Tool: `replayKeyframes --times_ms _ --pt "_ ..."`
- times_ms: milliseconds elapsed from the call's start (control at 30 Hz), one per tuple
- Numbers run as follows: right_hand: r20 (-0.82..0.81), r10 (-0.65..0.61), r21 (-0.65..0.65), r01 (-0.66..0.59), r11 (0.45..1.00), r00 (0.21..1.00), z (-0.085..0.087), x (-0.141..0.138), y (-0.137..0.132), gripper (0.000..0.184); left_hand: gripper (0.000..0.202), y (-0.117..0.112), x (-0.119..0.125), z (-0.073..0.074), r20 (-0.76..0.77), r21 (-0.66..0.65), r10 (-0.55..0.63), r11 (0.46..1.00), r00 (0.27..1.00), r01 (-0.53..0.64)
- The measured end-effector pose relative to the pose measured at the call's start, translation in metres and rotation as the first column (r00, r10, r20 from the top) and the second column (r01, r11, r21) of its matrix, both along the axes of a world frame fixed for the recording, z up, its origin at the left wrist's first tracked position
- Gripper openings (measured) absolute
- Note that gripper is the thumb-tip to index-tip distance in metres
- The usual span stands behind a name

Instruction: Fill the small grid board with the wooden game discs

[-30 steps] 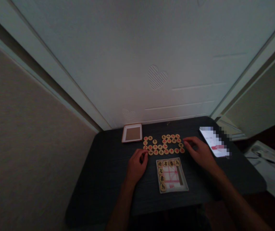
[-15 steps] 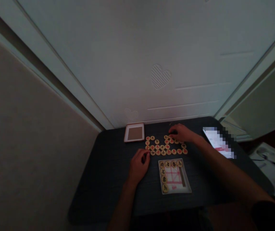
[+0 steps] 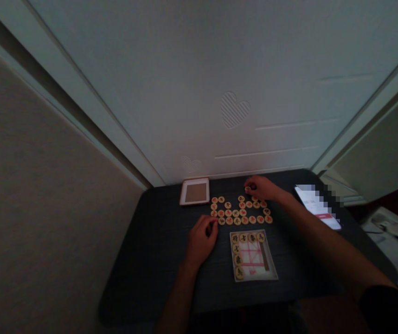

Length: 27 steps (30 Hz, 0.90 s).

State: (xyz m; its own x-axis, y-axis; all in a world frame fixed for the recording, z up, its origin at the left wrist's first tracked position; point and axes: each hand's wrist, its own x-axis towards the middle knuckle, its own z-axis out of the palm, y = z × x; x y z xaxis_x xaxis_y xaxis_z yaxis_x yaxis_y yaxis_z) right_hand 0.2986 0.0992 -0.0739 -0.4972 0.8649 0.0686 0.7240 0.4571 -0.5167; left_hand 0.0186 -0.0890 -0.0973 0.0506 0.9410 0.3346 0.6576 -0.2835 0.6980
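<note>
Round wooden chess pieces (image 3: 240,212) with red and black characters lie in rows on a dark table (image 3: 157,260). My right hand (image 3: 259,188) hovers over the far row, fingers pinched on one round piece. My left hand (image 3: 201,241) rests curled on the table at the near-left corner of the rows, its fingertips at a piece. In front of me an open box tray (image 3: 253,256) holds several pieces along its far and left sides.
A square lid (image 3: 195,192) lies at the far left of the pieces. A lit phone (image 3: 317,206) lies to the right. A pale door with heart shapes (image 3: 234,109) stands behind the table. Papers (image 3: 394,232) lie at the far right.
My right hand moved from the right end of the rows up to the far row, closed on a piece and lifted slightly. My left hand stayed put.
</note>
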Motion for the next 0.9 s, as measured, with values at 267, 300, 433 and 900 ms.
replayKeyframes --times_ms 267,300,433,900 --pt "-0.154 -0.053 0.032 0.059 0.998 0.987 0.019 -0.007 -0.022 0.028 0.015 0.000 0.000 0.000 0.002 0.003 0.010 1.000 1.000 -0.010" --pt "-0.181 -0.054 0.036 0.061 0.997 0.982 0.023 -0.008 -0.030 0.031 0.015 0.000 0.001 0.000 0.004 0.005 0.008 1.000 1.000 -0.008" --pt "-0.338 0.011 0.047 0.005 0.999 0.941 0.036 -0.013 -0.067 0.037 0.016 0.000 0.001 0.000 0.009 0.015 0.004 1.000 1.000 -0.004" --pt "-0.402 -0.019 -0.277 -0.102 0.956 0.916 0.025 -0.016 -0.184 0.025 0.016 0.000 0.001 -0.004 -0.005 0.016 -0.001 1.000 1.000 0.001"
